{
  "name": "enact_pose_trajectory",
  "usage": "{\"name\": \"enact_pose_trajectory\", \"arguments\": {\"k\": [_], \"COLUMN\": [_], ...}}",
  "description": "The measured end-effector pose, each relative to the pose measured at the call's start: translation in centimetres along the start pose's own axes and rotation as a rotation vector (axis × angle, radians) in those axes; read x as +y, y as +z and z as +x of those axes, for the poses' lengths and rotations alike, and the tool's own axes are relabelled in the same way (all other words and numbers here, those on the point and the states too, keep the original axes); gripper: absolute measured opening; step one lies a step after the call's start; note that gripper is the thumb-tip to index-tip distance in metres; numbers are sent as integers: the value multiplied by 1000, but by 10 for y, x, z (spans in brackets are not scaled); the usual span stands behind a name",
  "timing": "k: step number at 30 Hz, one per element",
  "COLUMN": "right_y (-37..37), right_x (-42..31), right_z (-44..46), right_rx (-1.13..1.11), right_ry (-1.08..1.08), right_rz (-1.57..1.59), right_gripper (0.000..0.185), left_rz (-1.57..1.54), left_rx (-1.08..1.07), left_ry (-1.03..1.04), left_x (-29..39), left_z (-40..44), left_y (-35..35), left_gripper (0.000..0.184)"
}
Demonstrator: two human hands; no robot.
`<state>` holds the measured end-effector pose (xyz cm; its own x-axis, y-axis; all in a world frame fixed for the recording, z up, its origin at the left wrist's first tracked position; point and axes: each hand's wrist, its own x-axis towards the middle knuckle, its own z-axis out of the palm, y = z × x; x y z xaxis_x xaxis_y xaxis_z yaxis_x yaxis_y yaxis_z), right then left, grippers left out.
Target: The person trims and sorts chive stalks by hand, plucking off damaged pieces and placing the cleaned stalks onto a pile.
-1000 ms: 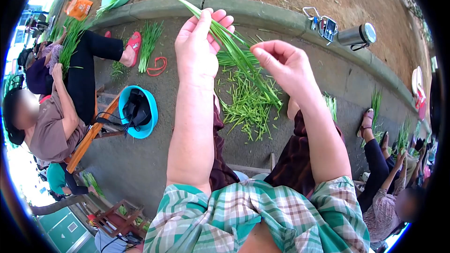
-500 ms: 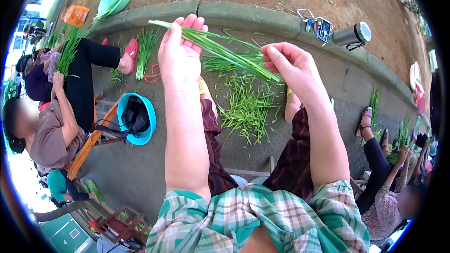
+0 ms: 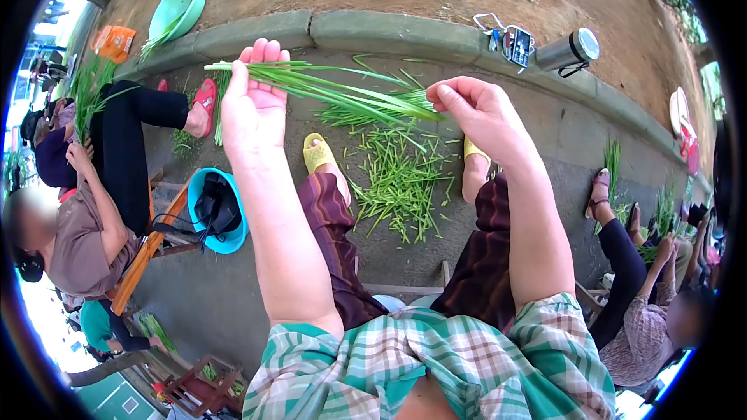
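A thin bunch of chives (image 3: pixel 331 85), long and green with pale stem ends at the left, lies across the palm of my left hand (image 3: pixel 255 113). The thumb presses it there while the fingers stretch upward. At the leaf ends, my right hand (image 3: pixel 476 109) is closed in a pinch, thumb against forefinger; the leaf tips reach its fingertips. Behind the bunch, more chives (image 3: pixel 350 115) lie on the ground, partly covered by it. Short chive pieces (image 3: pixel 401 179) form a loose heap between my yellow slippers (image 3: pixel 317 153).
To the left, a seated person (image 3: pixel 85 241) handles chives beside a blue basin (image 3: pixel 240 225) holding a black bag. A stone kerb (image 3: pixel 389 35) crosses ahead, with a phone (image 3: pixel 517 45) and steel flask (image 3: pixel 556 53). More people sit at the right.
My left hand has moved left and slightly down with the chives, away from my right hand, which has shifted little. The bunch now lies more level, and the whole view has shifted slightly.
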<state>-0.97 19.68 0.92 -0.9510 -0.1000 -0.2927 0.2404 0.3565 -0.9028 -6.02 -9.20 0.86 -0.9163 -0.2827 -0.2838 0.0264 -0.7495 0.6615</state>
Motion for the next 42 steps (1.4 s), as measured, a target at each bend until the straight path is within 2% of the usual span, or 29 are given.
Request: {"name": "enact_pose_trajectory", "arguments": {"k": [4, 8, 10, 12, 14, 19, 21, 25, 30, 34, 37, 39, 40, 42], "right_y": [0, -1, -6, -1, 2, 7, 10, 8, 18, 25, 27, 27, 29, 33], "right_x": [-2, -9, -16, -8, -2, 0, 0, -11, -5, -1, 0, -1, 0, 0], "right_z": [-1, -4, -8, -6, -4, -4, -6, -9, -6, -5, -4, -4, -5, -4], "right_rx": [33, 104, -132, -147, -159, -116, -85, -132, -88, -82, -71, -47, -49, 33], "right_ry": [-10, -89, 133, 145, 163, 126, 20, 0, 12, 20, 26, 7, 11, -102], "right_rz": [34, 243, 360, 314, 112, 73, 263, 358, 526, 516, 503, 177, 180, -127], "right_gripper": [27, 27, 31, 33, 34, 36, 38, 39, 29, 24, 25, 18, 18, 14], "left_rz": [10, 1, -17, -35, -82, -118, -96, -139, -136, -164, -190, -191, -220, -255], "left_rx": [43, 84, 95, 105, 61, -15, -53, -34, -18, -39, -69, -77, -110, -150], "left_ry": [25, 81, 100, 116, 111, 81, 73, 79, 81, 68, 61, 60, 40, 28], "left_x": [7, 8, 9, 10, 11, 14, 14, 12, 7, 5, 5, 6, 6, 7], "left_z": [1, 3, 2, 3, 6, 4, 3, 2, 1, 1, 1, 0, 0, 2], "left_y": [-3, -6, -4, -4, -8, -11, -11, -8, -4, -6, -6, -8, -9, -10], "left_gripper": [29, 31, 32, 33, 35, 36, 36, 36, 35, 34, 34, 34, 34, 34]}}
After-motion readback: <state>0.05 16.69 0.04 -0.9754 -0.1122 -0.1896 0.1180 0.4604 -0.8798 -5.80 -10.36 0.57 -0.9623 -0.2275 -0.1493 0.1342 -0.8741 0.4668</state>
